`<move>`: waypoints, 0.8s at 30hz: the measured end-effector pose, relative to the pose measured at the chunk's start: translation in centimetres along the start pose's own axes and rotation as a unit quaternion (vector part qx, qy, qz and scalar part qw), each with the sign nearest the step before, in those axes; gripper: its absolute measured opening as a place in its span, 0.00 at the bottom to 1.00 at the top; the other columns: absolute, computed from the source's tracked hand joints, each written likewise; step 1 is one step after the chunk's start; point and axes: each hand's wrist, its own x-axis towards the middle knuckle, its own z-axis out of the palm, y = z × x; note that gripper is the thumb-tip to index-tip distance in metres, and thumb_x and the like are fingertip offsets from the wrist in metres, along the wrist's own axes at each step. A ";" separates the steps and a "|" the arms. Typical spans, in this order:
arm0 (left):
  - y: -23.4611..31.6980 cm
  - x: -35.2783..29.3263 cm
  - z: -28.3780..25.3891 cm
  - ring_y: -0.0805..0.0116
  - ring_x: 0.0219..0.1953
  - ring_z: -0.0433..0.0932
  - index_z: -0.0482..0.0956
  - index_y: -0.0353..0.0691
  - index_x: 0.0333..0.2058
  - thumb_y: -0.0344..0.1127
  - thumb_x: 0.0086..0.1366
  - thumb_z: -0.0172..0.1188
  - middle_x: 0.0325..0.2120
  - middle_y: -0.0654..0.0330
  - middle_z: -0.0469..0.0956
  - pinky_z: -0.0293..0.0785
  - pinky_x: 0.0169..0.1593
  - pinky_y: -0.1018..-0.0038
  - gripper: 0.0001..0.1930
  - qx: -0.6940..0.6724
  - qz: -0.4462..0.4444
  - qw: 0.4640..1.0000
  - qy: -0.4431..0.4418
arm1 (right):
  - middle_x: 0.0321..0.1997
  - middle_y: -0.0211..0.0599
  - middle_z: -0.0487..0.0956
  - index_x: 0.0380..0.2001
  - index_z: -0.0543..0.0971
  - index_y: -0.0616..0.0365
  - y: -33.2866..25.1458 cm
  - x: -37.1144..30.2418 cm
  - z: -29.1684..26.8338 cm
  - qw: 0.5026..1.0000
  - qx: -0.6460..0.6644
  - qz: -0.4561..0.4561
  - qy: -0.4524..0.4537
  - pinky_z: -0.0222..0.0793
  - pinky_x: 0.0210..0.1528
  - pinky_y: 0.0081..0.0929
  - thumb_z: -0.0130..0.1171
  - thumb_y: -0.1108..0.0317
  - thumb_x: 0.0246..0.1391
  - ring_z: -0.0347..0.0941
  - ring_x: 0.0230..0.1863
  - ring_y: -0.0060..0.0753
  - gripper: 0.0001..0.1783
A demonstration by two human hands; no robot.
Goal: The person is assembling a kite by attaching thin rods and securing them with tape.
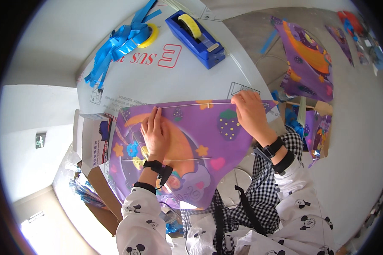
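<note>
A purple kite (pixel 217 148) with strawberry, star and crescent prints lies across the table in front of me. A thin white rod (pixel 187 104) runs along its far edge, and a second thin rod (pixel 170 159) crosses its middle. My left hand (pixel 155 135) rests flat on the kite, fingers stretched out and tips at the far-edge rod. Farther right, my right hand (pixel 250 111) is closed in a pinch at the same edge, around the rod; the fingertips partly hide the grip.
Beyond the kite stand a blue tape dispenser (pixel 195 40) and a yellow tape roll (pixel 148 35) beside blue strips (pixel 121 40). A white box (pixel 91 138) sits left. Another purple kite (pixel 306 59) hangs at right, above an open carton (pixel 326 127). An open brown box (pixel 102 195) is lower left.
</note>
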 end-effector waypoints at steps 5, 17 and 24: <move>0.2 0.0 -0.1 0.51 0.53 0.66 0.61 0.38 0.62 0.30 0.60 0.53 0.57 0.54 0.68 0.59 0.60 0.56 0.29 -0.020 -0.025 0.999 0.001 | 0.34 0.34 0.71 0.31 0.71 0.55 -0.2 0.2 -0.5 1.000 0.012 0.003 0.002 0.61 0.45 0.35 0.57 0.79 0.42 0.68 0.40 0.39 0.12; 0.1 -0.2 -0.1 0.51 0.54 0.65 0.55 0.35 0.64 0.28 0.61 0.54 0.56 0.54 0.69 0.56 0.62 0.57 0.32 -0.066 -0.049 0.997 -0.013 | 0.33 0.34 0.71 0.31 0.70 0.55 -0.2 0.2 -0.4 1.000 0.010 0.003 -0.003 0.62 0.44 0.35 0.57 0.82 0.41 0.69 0.40 0.38 0.13; 0.2 -0.2 0.0 0.51 0.55 0.65 0.55 0.35 0.63 0.28 0.61 0.54 0.56 0.55 0.70 0.56 0.63 0.57 0.32 -0.070 -0.048 0.996 -0.002 | 0.32 0.34 0.71 0.30 0.70 0.56 -0.3 0.2 -0.5 1.000 0.007 0.006 -0.002 0.62 0.44 0.35 0.57 0.82 0.41 0.69 0.39 0.39 0.13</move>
